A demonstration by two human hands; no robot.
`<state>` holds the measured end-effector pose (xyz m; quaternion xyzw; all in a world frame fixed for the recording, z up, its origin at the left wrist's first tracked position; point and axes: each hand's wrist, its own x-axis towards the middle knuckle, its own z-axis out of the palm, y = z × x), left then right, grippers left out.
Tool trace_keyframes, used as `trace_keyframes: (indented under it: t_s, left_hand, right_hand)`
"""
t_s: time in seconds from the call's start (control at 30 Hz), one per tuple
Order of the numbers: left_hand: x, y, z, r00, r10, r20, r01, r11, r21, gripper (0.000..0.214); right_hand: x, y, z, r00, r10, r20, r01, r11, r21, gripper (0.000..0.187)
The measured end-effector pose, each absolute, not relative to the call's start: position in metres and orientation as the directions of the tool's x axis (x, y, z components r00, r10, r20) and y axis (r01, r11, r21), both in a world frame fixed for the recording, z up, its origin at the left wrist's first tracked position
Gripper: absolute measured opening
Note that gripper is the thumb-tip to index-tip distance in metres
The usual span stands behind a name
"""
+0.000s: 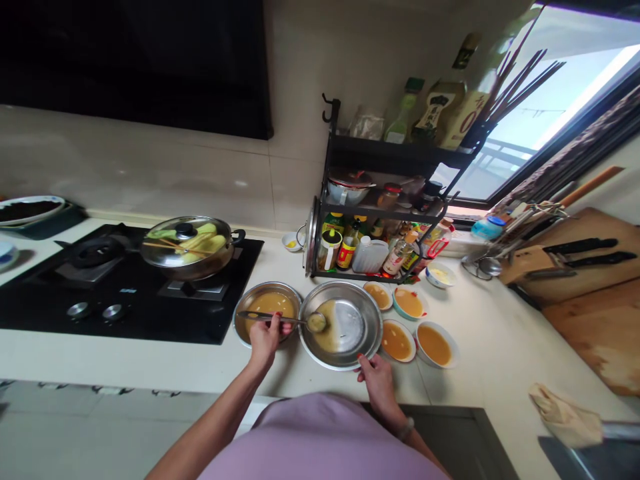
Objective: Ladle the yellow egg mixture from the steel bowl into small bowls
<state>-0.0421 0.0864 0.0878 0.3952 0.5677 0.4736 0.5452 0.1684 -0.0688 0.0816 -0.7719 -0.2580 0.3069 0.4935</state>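
Note:
My left hand point(267, 339) grips the handle of a ladle point(316, 323), whose bowl lies over the left side of a large metal basin point(373, 337). Pale yellowish liquid point(327, 339) covers the left part of the basin's floor; bare metal shows on the right. On the basin's near right rim, my right hand point(376, 377) has its fingers closed. Beneath the ladle handle and my left hand, a second metal bowl point(242, 337) is filled with brownish-yellow liquid. Right beside the basin stand several small bowls of orange-brown liquid, among them a white one point(453, 347).
A lidded pan point(190, 250) of corn sits on the black hob point(150, 313) at left. Behind the basin, a black rack point(390, 147) holds bottles and jars. Knives in a block point(520, 263), a cutting board point(595, 287) and a cloth point(565, 413) are at right.

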Motion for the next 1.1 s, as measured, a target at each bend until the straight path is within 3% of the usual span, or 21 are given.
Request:
trace_keyframes:
  t_s: [0.37, 0.5, 0.63, 0.8, 0.97, 1.1]
  left_hand:
    - [-0.090, 0.100, 0.102, -0.195, 0.976, -0.099, -0.057, 0.090, 0.994, 0.027]
    - [-0.113, 0.102, 0.105, -0.228, 0.972, 0.052, 0.232, 0.002, 0.973, 0.029]
    - [-0.126, 0.098, 0.106, -0.023, 0.939, 0.342, 0.517, -0.282, 0.808, 0.025]
    - [-0.125, 0.091, 0.108, 0.191, 0.827, 0.529, 0.493, -0.547, 0.677, 0.018]
    - [-0.103, 0.085, 0.113, 0.172, 0.846, 0.504, 0.440, -0.524, 0.730, 0.018]
    - [-0.073, 0.079, 0.113, 0.273, 0.815, 0.511, 0.365, -0.580, 0.729, 0.017]
  right_hand:
    - [0.172, -0.066, 0.078, 0.681, 0.697, -0.226, 0.096, -0.390, -0.916, 0.031]
    - [0.173, -0.065, 0.075, 0.682, 0.697, -0.223, 0.078, -0.372, -0.925, 0.032]
    - [0.172, -0.065, 0.077, 0.689, 0.687, -0.232, 0.075, -0.386, -0.919, 0.030]
    - [0.171, -0.063, 0.083, 0.685, 0.690, -0.234, 0.112, -0.416, -0.902, 0.032]
    - [0.171, -0.063, 0.085, 0.681, 0.699, -0.220, 0.124, -0.405, -0.906, 0.035]
    - [0.171, -0.063, 0.084, 0.683, 0.699, -0.212, 0.124, -0.397, -0.909, 0.033]
